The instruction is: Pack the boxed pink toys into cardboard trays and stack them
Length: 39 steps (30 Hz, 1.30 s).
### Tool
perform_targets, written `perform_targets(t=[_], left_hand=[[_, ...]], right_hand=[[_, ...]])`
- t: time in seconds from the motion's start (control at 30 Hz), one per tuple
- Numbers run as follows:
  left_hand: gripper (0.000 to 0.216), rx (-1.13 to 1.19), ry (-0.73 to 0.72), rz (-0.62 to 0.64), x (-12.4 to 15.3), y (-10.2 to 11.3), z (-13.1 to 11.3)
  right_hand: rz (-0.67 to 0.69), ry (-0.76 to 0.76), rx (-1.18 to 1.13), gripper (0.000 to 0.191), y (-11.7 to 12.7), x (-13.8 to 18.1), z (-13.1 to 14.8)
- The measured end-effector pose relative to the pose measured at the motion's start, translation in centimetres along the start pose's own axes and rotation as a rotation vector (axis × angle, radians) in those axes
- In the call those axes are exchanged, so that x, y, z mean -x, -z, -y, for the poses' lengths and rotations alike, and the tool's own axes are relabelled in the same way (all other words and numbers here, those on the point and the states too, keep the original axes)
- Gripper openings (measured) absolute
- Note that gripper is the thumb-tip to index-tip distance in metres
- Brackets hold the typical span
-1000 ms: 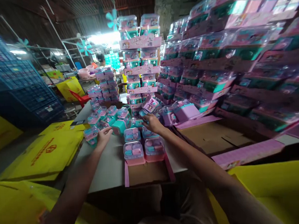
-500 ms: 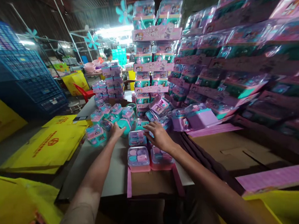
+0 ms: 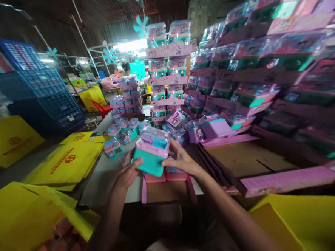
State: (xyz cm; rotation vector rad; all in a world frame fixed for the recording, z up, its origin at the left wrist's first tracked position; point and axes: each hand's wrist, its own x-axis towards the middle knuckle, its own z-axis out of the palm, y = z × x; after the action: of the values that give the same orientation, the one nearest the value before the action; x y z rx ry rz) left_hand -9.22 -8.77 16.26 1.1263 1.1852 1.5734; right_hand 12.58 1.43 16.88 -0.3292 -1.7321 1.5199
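Observation:
Between my two hands is a toy box [image 3: 150, 162] with a teal base, a pink band and a clear domed lid, held tilted above the table. My left hand [image 3: 128, 172] grips its left side, thumb on the teal base. On the opposite side my right hand [image 3: 182, 159] grips it, thumb near the lower right corner. Below lies an open pink cardboard tray [image 3: 167, 191]; pink-based boxes [image 3: 176, 175] sit at its far end, partly hidden by the held box. Several more teal boxes [image 3: 113, 147] stand on the table to the left.
Tall stacks of packed trays [image 3: 166, 80] rise ahead and along the right. A larger empty tray [image 3: 237, 155] lies at right, beside a lilac box [image 3: 215, 126]. Flat yellow sheets [image 3: 70, 158] lie left. Blue crates [image 3: 44, 87] stand further back; yellow cartons [image 3: 312, 219] flank me.
Both hands have drawn nearer and come together on one toy box, lifted from the group on the table. It now hangs over the small tray. The camera view has shifted slightly.

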Motion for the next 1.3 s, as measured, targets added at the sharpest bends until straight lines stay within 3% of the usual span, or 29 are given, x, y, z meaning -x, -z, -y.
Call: perform_targets(t=[0.1, 0.2, 0.27, 0.33, 0.43, 0.53, 0.6, 0.7, 0.77, 0.9, 1.0, 1.13, 1.23, 1.3], left_hand=[[0.078, -0.039, 0.044, 0.137, 3.3, -0.9, 1.1], [0.073, -0.253, 0.001, 0.234, 5.1, -1.6, 2.6], [0.071, -0.431, -0.165, 0.208, 5.9, -2.5, 3.7], [0.072, -0.597, -0.404, 0.098, 6.7, -3.8, 4.7], [0.073, -0.883, -0.670, -0.074, 7.9, -6.0, 5.6], [0.072, -1.095, -0.836, -0.103, 9.4, -7.6, 6.1], [0.069, -1.113, -0.894, -0.042, 10.3, -7.8, 6.4], [0.073, -0.966, -0.761, 0.023, 10.9, -6.5, 7.0], [0.081, -0.816, -0.565, -0.001, 10.4, -5.1, 7.9], [0.098, -0.716, -0.226, 0.140, 8.2, -3.4, 11.1], [0.104, -0.759, -0.076, 0.146, 7.0, -3.4, 13.6], [0.079, -0.832, -0.123, 0.149, 6.6, -3.6, 14.9], [0.060, -0.831, -0.146, 0.214, 6.7, -3.5, 14.4], [0.055, -0.839, -0.136, 0.193, 6.7, -3.6, 14.0]], right_hand=[[0.067, 0.027, 0.077, 0.097, 0.8, 3.9, 0.7], [0.072, 0.102, 0.292, 0.090, 1.8, 7.7, 0.4], [0.037, 0.132, 0.429, 0.082, 1.9, 10.0, -0.3], [-0.129, 0.085, 0.476, 0.071, 1.4, 12.2, -1.0], [-0.441, -0.150, 0.162, 0.061, -0.6, 14.9, -1.5], [-0.451, -0.365, -0.331, 0.069, -2.4, 16.5, -1.0], [-0.421, -0.413, -0.404, 0.075, -2.3, 16.8, -0.4], [-0.391, -0.337, -0.134, 0.094, 0.0, 16.3, 0.4], [-0.254, -0.215, 0.135, 0.102, 2.3, 15.4, 0.6], [0.171, -0.040, 0.457, 0.095, 5.1, 12.4, 0.0], [0.266, 0.036, 0.536, 0.084, 5.3, 10.5, -1.1], [0.160, 0.057, 0.599, 0.073, 5.3, 10.9, -3.1], [-0.122, -0.042, 0.627, 0.063, 5.6, 13.1, -4.7], [-0.294, -0.206, 0.699, 0.047, 5.4, 14.6, -5.7]])
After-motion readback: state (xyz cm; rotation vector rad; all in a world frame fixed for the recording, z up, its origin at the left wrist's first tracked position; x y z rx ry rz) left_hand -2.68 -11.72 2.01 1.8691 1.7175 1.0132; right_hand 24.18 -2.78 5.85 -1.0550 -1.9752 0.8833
